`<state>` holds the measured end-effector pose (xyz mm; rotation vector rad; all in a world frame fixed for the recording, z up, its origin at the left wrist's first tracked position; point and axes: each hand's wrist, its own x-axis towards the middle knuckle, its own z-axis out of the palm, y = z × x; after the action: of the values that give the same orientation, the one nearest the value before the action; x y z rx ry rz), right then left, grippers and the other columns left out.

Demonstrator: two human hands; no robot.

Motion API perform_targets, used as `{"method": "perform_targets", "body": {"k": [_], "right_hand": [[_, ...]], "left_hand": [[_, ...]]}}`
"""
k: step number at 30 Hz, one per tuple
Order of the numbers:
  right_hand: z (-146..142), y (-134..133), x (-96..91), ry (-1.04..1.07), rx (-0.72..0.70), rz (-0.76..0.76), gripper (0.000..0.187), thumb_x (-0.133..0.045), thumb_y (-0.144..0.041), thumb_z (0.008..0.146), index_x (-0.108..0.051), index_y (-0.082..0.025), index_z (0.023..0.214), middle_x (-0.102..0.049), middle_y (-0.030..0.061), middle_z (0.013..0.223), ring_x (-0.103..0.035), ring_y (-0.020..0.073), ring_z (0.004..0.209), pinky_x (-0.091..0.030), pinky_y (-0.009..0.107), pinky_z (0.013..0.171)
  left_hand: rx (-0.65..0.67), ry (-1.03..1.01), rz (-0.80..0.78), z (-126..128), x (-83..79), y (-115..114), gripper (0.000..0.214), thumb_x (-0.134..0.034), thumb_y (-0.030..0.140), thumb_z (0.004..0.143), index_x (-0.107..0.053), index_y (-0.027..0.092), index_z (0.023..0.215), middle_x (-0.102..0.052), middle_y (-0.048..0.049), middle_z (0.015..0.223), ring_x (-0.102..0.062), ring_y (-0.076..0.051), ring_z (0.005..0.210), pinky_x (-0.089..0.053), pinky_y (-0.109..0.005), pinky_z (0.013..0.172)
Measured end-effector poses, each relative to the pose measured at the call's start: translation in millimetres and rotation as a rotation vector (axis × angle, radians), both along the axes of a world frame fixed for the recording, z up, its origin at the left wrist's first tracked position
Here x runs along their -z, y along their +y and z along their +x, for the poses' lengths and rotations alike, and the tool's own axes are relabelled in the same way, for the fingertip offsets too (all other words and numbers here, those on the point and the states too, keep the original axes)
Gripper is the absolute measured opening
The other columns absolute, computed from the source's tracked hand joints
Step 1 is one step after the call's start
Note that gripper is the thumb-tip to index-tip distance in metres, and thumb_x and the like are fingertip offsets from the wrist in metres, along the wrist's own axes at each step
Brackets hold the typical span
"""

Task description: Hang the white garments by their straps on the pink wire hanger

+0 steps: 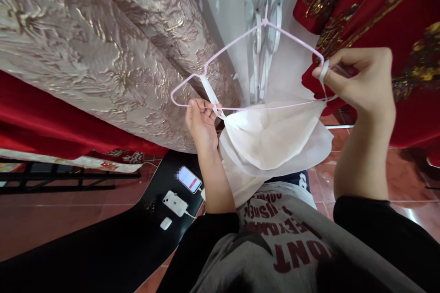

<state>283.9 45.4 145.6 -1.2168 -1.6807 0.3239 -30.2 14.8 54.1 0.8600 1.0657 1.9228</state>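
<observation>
A thin pink wire hanger (240,41) hangs in front of me from a hook above. A white strappy garment (275,142) droops from its bottom bar. My left hand (201,123) is closed on the bottom bar and the garment's left strap (210,94). My right hand (360,80) pinches the garment's right strap (323,73) at the hanger's right shoulder.
A beige embossed brocade cloth (103,41) hangs at the left over red cloth. Red and gold garments (395,18) hang at the right. Below, a black table (103,247) bears two phones (175,203) on charging cables and a small white case. The floor is red tile.
</observation>
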Motion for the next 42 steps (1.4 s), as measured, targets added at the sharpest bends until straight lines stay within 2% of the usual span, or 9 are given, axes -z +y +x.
{"method": "perform_targets", "body": {"k": [6,13,20,24,28,32,35,38,42], "right_hand": [[-3.9,-7.2,2.9,0.059,0.065,-0.031,0.012,-0.089,-0.026,0.075,-0.081,-0.018,0.075,-0.066,0.0012,0.064,-0.043,0.0084,0.059,-0.031,0.030,0.055],[20.8,-13.4,0.1,-0.051,0.128,-0.245,0.043,-0.083,-0.055,0.082,-0.075,-0.017,0.064,-0.061,0.0013,0.054,-0.048,0.0097,0.055,-0.033,0.030,0.053],[5.7,-26.2,-10.9,-0.109,0.170,0.015,0.017,-0.083,-0.034,0.082,-0.076,-0.019,0.075,-0.069,0.0022,0.066,-0.060,0.0130,0.063,-0.042,0.031,0.059],[-14.2,-29.2,-14.0,-0.293,0.226,0.063,0.007,-0.071,-0.018,0.086,-0.077,-0.021,0.087,-0.080,0.0076,0.089,-0.073,0.0242,0.090,-0.055,0.043,0.086],[-23.7,-28.7,6.9,-0.373,0.300,0.076,0.028,-0.071,-0.021,0.087,-0.073,-0.021,0.115,-0.075,0.0144,0.117,-0.066,0.0354,0.115,-0.048,0.065,0.108],[-32.0,-30.6,32.8,-0.289,0.153,0.280,0.065,-0.068,-0.022,0.088,-0.053,-0.030,0.150,-0.056,0.0148,0.150,-0.048,0.0408,0.146,-0.034,0.073,0.122],[-46.0,-25.3,50.7,-0.185,-0.044,0.294,0.055,-0.059,-0.030,0.096,-0.053,-0.038,0.150,-0.058,0.0076,0.151,-0.045,0.0378,0.153,-0.033,0.069,0.126],[-61.2,-11.4,70.1,-0.195,-0.289,0.103,0.037,-0.056,-0.036,0.100,-0.065,-0.036,0.136,-0.071,0.0066,0.133,-0.063,0.0327,0.134,-0.043,0.064,0.121],[-71.0,-4.0,91.4,-0.213,-0.244,0.057,0.025,-0.060,-0.038,0.099,-0.072,-0.028,0.118,-0.076,0.0078,0.115,-0.069,0.0292,0.113,-0.046,0.062,0.116]], "left_hand": [[0.037,-0.030,0.020,2.7,-1.4,-2.0,0.056,-0.071,0.072,0.088,-0.048,0.022,0.076,-0.062,0.0017,0.070,-0.073,-0.015,0.072,-0.056,-0.023,0.067],[0.120,-0.103,0.017,1.6,-2.1,-6.0,0.050,-0.075,0.062,0.091,-0.051,0.021,0.075,-0.065,0.0006,0.072,-0.075,-0.015,0.074,-0.057,-0.023,0.067],[0.133,-0.180,-0.033,11.5,13.9,2.3,0.047,-0.072,0.060,0.094,-0.054,0.021,0.077,-0.066,-0.0004,0.073,-0.077,-0.016,0.078,-0.054,-0.022,0.064],[0.122,-0.179,0.005,14.6,15.6,-0.8,0.042,-0.073,0.058,0.094,-0.057,0.021,0.081,-0.067,-0.0005,0.077,-0.077,-0.017,0.082,-0.055,-0.023,0.068],[0.123,-0.177,0.037,19.1,13.8,-6.9,0.033,-0.077,0.054,0.091,-0.064,0.023,0.092,-0.075,-0.0036,0.100,-0.077,-0.018,0.097,-0.057,-0.026,0.081],[0.148,-0.095,-0.039,25.9,19.8,-11.6,0.032,-0.081,0.048,0.089,-0.070,0.027,0.110,-0.077,-0.0055,0.114,-0.076,-0.019,0.104,-0.057,-0.031,0.092],[0.104,0.007,-0.072,31.6,30.9,-13.4,0.041,-0.087,0.043,0.083,-0.069,0.025,0.115,-0.077,-0.0053,0.106,-0.076,-0.017,0.091,-0.058,-0.032,0.088],[-0.042,0.127,-0.043,34.4,39.3,-15.6,0.035,-0.090,0.041,0.079,-0.068,0.021,0.096,-0.072,-0.0006,0.087,-0.070,-0.013,0.075,-0.056,-0.027,0.076],[-0.143,0.286,-0.048,29.5,29.4,-30.8,0.032,-0.086,0.042,0.084,-0.065,0.019,0.081,-0.062,0.0036,0.071,-0.061,-0.010,0.064,-0.049,-0.023,0.067]]}}
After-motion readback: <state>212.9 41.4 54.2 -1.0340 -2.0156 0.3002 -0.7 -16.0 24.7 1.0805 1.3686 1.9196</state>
